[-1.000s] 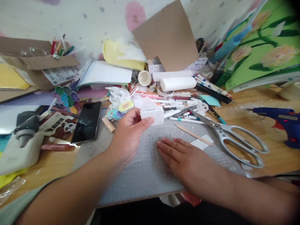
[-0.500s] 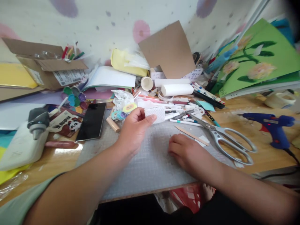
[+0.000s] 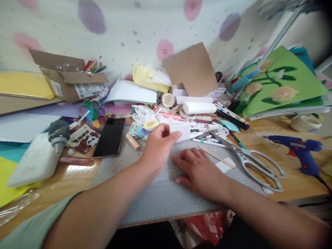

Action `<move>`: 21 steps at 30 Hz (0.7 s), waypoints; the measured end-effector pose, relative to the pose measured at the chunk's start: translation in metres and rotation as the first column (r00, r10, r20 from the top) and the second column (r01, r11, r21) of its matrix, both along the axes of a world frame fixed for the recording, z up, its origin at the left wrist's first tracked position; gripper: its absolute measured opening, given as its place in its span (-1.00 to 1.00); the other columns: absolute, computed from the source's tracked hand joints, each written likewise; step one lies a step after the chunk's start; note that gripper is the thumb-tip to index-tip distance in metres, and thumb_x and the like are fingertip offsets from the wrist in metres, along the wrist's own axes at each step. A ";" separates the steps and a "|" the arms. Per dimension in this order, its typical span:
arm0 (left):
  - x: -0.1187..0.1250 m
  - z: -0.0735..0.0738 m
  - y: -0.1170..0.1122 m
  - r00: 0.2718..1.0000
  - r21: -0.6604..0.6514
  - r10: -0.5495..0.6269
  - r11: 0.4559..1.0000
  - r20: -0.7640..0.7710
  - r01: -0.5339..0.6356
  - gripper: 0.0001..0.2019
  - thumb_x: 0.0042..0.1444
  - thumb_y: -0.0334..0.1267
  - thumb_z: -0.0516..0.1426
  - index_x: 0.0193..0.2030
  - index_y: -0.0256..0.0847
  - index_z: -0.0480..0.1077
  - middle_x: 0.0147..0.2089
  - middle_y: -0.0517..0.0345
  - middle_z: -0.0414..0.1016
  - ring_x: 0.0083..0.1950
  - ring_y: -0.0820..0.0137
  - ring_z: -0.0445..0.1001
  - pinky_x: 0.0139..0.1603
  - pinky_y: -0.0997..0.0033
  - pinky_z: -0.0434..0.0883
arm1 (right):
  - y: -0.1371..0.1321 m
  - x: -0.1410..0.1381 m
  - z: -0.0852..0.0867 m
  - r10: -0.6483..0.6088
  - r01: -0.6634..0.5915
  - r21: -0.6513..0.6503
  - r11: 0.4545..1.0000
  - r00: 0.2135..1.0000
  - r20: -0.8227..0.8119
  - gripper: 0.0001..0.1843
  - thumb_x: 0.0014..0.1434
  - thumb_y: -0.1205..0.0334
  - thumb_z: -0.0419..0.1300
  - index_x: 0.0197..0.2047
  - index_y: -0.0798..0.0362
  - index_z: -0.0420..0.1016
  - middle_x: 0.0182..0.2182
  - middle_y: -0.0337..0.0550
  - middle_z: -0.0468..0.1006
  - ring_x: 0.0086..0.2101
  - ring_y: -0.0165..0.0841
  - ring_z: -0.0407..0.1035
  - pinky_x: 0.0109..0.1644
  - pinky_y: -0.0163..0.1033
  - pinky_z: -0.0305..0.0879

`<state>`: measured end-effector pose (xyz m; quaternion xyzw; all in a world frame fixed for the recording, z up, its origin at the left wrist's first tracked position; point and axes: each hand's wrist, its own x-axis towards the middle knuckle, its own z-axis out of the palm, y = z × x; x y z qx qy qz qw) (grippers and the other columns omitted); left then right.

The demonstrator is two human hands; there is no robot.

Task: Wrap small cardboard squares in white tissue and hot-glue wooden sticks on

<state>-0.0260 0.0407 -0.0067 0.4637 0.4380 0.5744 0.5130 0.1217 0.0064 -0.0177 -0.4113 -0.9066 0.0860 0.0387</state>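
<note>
My left hand (image 3: 158, 148) pinches a small white rectangular piece with a bumpy, embossed surface (image 3: 181, 131) between thumb and fingers, held above the mat. What it is made of I cannot make out. My right hand (image 3: 201, 173) rests palm down on the grey cutting mat (image 3: 155, 204), fingers apart and holding nothing. Just beyond the right hand lie a flat wooden stick (image 3: 216, 156) and a small white paper piece (image 3: 225, 165). Large silver scissors (image 3: 255, 162) lie to the right of them, their blades pointing toward a heap of pens.
A blue glue gun (image 3: 298, 147) with a cord lies at the right. To the left are a black phone (image 3: 109, 137), a white bottle (image 3: 36, 159) and a short wooden cylinder (image 3: 132, 141). Pens, a white roll (image 3: 199, 108) and a cardboard box (image 3: 75, 77) crowd the back.
My right hand has shifted left along the mat, and its curled fingers have spread out. The left hand still holds the white piece. The camera view has tilted up and swung slightly left.
</note>
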 end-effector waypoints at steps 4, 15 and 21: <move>0.000 0.000 0.000 1.000 0.010 -0.003 1.000 -0.004 0.004 -0.86 -0.03 -0.24 0.23 -0.41 -0.19 0.34 -0.39 0.26 0.38 -0.35 0.44 0.33 -0.31 0.42 0.26 | -0.007 -0.003 0.002 0.072 -0.072 -0.035 0.997 0.997 -0.017 -0.32 0.09 -0.19 0.17 0.19 0.00 0.32 -0.12 0.03 0.39 -0.12 -0.04 0.20 0.01 0.13 0.13; -0.001 0.000 -0.002 1.000 -0.013 -0.005 1.000 -0.003 0.005 -0.84 -0.03 -0.21 0.23 -0.41 -0.18 0.33 -0.36 0.25 0.42 -0.30 0.42 0.37 -0.25 0.40 0.29 | -0.011 0.010 0.002 0.293 -0.319 -0.138 0.938 0.939 -0.181 -0.51 0.27 0.00 0.05 0.15 0.11 0.36 0.19 0.10 0.31 0.20 -0.11 0.13 0.30 0.13 -0.24; -0.001 -0.002 0.000 1.000 -0.029 -0.013 0.999 -0.021 0.012 -0.84 -0.03 -0.21 0.23 -0.40 -0.18 0.33 -0.35 0.25 0.44 -0.30 0.42 0.39 -0.23 0.39 0.31 | -0.024 0.000 -0.009 0.381 -0.396 -0.160 0.904 0.917 -0.119 -0.08 0.18 -0.25 0.00 0.33 0.34 0.01 0.30 0.30 0.02 0.29 -0.01 -0.13 0.33 0.10 -0.21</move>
